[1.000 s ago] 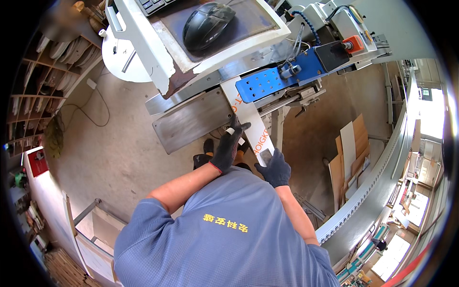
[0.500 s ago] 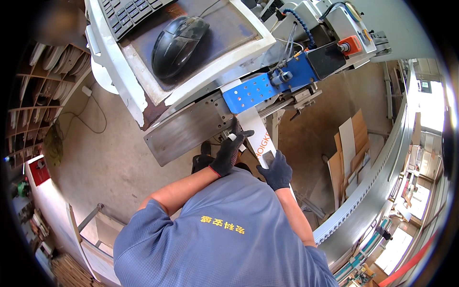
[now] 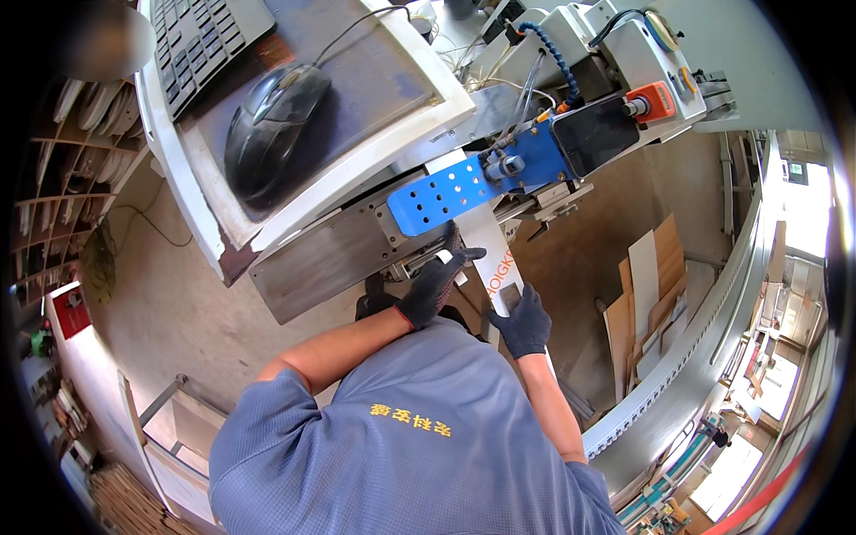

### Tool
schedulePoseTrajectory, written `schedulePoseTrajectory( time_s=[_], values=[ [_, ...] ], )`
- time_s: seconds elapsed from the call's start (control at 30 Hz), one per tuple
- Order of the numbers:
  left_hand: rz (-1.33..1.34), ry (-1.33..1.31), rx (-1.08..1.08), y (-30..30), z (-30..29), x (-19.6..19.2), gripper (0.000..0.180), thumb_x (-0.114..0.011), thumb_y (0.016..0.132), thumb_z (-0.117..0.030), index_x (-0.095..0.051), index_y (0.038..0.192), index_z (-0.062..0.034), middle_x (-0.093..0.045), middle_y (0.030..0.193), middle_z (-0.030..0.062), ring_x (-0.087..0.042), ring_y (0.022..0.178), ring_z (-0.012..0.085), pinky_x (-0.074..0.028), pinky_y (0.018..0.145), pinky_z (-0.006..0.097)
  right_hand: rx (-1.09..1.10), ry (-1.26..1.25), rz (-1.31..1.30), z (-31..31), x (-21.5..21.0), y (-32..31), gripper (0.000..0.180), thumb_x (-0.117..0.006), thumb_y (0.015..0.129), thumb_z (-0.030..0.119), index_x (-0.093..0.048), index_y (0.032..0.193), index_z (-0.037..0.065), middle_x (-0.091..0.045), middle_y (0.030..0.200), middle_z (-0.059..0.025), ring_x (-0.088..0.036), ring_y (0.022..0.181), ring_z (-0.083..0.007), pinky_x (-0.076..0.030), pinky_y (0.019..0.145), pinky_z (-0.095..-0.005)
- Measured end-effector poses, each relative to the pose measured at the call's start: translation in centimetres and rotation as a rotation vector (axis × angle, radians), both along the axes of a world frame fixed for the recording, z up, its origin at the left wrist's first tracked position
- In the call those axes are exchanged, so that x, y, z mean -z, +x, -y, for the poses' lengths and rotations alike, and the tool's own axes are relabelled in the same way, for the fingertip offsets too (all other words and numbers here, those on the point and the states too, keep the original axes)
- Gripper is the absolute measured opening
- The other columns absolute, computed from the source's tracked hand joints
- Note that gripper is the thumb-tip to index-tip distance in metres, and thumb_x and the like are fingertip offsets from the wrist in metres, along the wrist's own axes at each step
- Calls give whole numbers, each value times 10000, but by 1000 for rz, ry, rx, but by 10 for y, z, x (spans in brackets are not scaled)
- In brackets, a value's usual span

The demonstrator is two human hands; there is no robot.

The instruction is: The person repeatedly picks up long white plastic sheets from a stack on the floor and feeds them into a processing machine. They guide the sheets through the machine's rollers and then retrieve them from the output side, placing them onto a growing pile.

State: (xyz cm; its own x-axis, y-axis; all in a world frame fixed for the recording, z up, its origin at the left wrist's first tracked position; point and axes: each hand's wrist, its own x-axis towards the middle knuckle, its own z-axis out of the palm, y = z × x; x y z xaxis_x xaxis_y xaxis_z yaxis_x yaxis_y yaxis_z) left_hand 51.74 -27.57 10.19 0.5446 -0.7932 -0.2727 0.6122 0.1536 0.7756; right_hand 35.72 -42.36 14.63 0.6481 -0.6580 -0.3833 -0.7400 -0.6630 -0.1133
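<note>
Head view, looking down: a long flat white panel strip with orange print (image 3: 496, 267) is held at the front of a grey metal machine bed (image 3: 330, 263), its far end running under a blue perforated metal guard plate (image 3: 439, 194). Left hand (image 3: 434, 283), in a dark knit glove, is laid on the strip's left edge near the bed w/ fingers curled over it, thumb side not clearly seen; whether it pinches or only presses cannot be told. Right hand (image 3: 522, 323), also dark-gloved, is closed around the strip's near end, fingers wrapped over the top face.

Handling, judged: strip looks stiff & fairly light, prob. a laminated board offcut; smooth face could be slippery, so gloves help. Edges may be sharp. Best taken by both long edges, one hand near the machine & one at the free end, so it is kept flat & square to the bed.

Nearby: a black computer mouse (image 3: 272, 127) & a dark keyboard (image 3: 201, 40) are seen on a white-framed tray table (image 3: 374, 147) above the bed; board offcuts (image 3: 651, 276) are leaned on the floor at right.
</note>
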Motion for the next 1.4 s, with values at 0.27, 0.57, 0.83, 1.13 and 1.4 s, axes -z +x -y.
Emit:
schedulePoseTrajectory(
  time_s=[0.27,0.57,0.83,1.13,1.4],
  values=[
    [-23,21,-19,1,73,1,395,-396,1066,-313,-652,1267,-89,-517,924,-47,-412,851,68,-381,792,242,-21,-19,8,70,2,2,905,-807,657,481,-447,1342,12,-587,1235,-204,-639,1021,-372,-521,846,-458],
    [118,129,110,4,156,-6,352,-473,1039,-253,-638,1219,1,-629,1229,37,-505,1105,111,-362,1012,303,-30,-32,49,147,1,1,832,-854,622,425,-508,1269,34,-629,1161,-191,-644,1005,-367,-526,842,-465],
    [596,148,246,6,182,1,234,-497,959,-147,-614,1129,-37,-659,954,172,-653,912,260,-510,790,392,48,-177,320,197,1,-9,744,-845,677,359,-509,1259,40,-633,1137,-183,-619,1047,-375,-515,862,-449],
    [706,104,1186,-52,62,-15,379,-556,977,-418,-646,941,-52,-528,667,26,-493,615,122,-414,592,302,206,1130,806,38,33,-73,272,-670,885,192,-668,1104,31,-661,1008,-28,-573,907,-102,-487,840,-287],
    [638,107,1392,-64,31,-15,364,-547,986,-402,-700,1091,-88,-567,730,4,-468,652,91,-404,600,280,374,1376,618,1,11,-89,170,-673,863,169,-685,983,49,-659,850,9,-572,774,-69,-480,687,-239]
  ],
)
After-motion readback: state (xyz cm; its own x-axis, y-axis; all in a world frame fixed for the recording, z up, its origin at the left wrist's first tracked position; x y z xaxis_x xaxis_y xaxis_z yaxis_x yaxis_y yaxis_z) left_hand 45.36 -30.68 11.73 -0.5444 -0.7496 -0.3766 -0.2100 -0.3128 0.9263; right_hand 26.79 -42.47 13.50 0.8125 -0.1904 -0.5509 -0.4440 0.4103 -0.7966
